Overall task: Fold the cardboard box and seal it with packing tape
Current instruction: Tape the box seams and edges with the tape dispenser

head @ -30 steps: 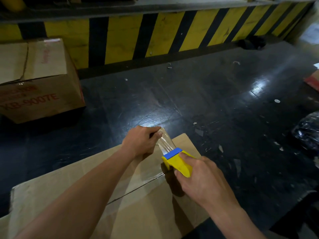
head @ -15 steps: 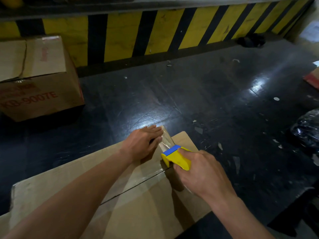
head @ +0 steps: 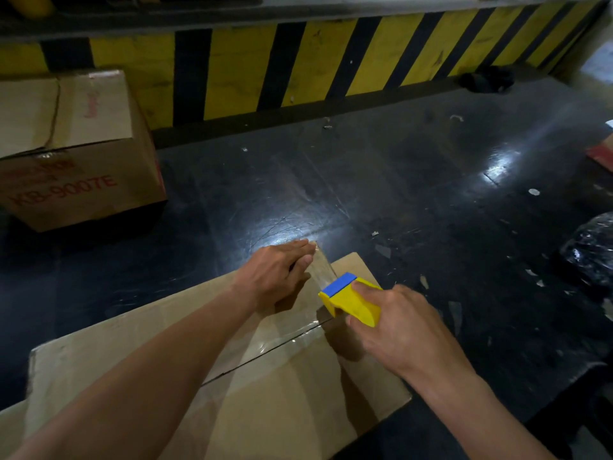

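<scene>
A brown cardboard box point(head: 282, 403) lies in front of me with its top flaps closed and a seam running across the top. My right hand point(head: 398, 330) grips a yellow tape dispenser point(head: 351, 302) with a blue edge, held just above the seam near the box's far edge. A strip of clear tape point(head: 323, 265) stretches from the dispenser to the far edge. My left hand point(head: 275, 273) lies flat with straight fingers on the box top, pressing the end of the tape down at that edge.
A second printed cardboard box point(head: 73, 154) stands at the back left on the dark glossy floor point(head: 398, 194). A yellow and black striped kerb point(head: 298, 68) runs along the back. A black plastic bag point(head: 590, 250) lies at the right, with paper scraps scattered around.
My left hand went from pinching the tape end in the air to lying flat on the box's far edge. The dispenser came down closer to the box top.
</scene>
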Tool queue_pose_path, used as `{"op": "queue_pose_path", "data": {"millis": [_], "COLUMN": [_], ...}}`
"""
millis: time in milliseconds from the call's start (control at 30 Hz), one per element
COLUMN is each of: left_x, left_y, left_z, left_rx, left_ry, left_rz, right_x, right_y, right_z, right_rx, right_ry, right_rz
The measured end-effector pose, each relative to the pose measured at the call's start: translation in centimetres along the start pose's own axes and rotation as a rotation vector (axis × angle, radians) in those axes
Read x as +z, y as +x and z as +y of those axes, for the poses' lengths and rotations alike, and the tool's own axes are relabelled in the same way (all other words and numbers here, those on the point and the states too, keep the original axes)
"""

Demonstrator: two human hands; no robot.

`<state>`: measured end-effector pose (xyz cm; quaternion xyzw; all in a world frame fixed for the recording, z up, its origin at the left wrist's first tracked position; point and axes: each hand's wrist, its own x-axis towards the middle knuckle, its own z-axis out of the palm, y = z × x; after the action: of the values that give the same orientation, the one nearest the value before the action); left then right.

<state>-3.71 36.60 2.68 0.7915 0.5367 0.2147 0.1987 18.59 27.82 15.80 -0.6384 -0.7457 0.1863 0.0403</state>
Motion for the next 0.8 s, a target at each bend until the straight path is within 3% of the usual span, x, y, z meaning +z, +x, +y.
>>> {"op": "queue_pose_path", "data": {"millis": [233, 567, 800], "left_x": [0.1, 0.0, 0.4], "left_y": [-0.4, -0.3, 0.3], "left_z": [0.1, 0.0, 0.2], "left_rx": [0.214, 0.153, 0.254], "left_ry": [0.144, 0.143, 0.23], "left_rz": [0.034, -0.048, -0.129], "right_x": [1.3, 0.9, 1.2], "right_y": [0.9, 0.3, 0.9], "right_z": [0.0, 0.5, -0.1], "right_rx": [0.016, 0.01, 0.011], "right_ry": [-0.017, 0.061, -0.068], "right_rz": [-0.024, -0.013, -0.031]}}
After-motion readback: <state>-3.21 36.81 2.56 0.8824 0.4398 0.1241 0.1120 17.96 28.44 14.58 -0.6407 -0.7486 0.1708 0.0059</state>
